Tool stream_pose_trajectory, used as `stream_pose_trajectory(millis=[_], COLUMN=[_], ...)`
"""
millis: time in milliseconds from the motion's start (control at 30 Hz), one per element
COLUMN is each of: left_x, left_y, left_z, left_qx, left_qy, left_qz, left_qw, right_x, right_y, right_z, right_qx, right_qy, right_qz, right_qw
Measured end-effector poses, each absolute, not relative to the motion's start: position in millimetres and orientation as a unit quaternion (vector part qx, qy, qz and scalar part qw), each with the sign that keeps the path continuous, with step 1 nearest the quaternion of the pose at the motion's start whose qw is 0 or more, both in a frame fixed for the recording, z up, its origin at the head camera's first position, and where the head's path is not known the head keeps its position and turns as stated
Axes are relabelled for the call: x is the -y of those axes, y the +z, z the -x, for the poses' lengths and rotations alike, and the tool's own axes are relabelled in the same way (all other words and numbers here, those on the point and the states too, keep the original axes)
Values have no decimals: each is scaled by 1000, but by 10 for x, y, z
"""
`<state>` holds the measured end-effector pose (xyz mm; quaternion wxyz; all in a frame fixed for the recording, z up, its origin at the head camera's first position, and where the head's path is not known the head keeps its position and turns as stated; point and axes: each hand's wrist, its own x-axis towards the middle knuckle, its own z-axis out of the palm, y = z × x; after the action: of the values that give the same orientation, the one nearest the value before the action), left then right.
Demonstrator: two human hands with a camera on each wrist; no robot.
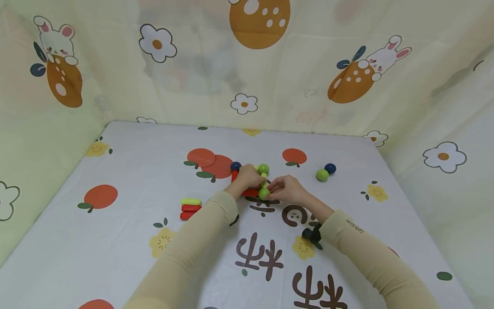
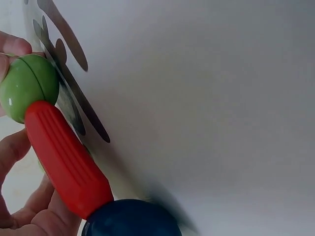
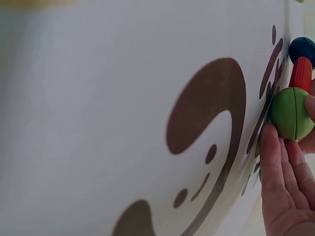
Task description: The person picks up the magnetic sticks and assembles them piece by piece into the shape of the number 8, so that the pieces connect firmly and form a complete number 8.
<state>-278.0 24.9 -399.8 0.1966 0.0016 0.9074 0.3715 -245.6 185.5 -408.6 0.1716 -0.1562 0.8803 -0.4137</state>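
Note:
Magnetic-looking rods and balls form a frame on the table. My left hand reaches over it, its fingers pinching a yellow-green rod between two green balls. The nearer green ball is held by the fingertips of my right hand. From that ball a red rod runs to a blue ball, seen large in the left wrist view; my left arm hides this blue ball in the head view. The far corners are another blue ball and a green ball. A second red rod shows at the left side.
Left of the frame lie a yellow-green rod and two red rods, side by side. A loose green ball and blue ball sit together at the right. A patterned cloth covers the table; curtains hang behind.

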Motion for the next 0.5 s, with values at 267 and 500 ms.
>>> stream_pose_trajectory(millis=[267, 500], left_x=[-93, 209], left_y=[-3918, -3836], left_z=[2755, 2744], left_qx=[-905, -933], left_qy=[379, 292], left_qz=[-81, -152], left_qw=[175, 146], right_x=[-1848, -1830], right_y=[-4097, -4083], right_z=[2455, 2449], right_qx=[-883, -888], right_qy=[-411, -405], right_qz=[150, 131], right_qw=[170, 175])
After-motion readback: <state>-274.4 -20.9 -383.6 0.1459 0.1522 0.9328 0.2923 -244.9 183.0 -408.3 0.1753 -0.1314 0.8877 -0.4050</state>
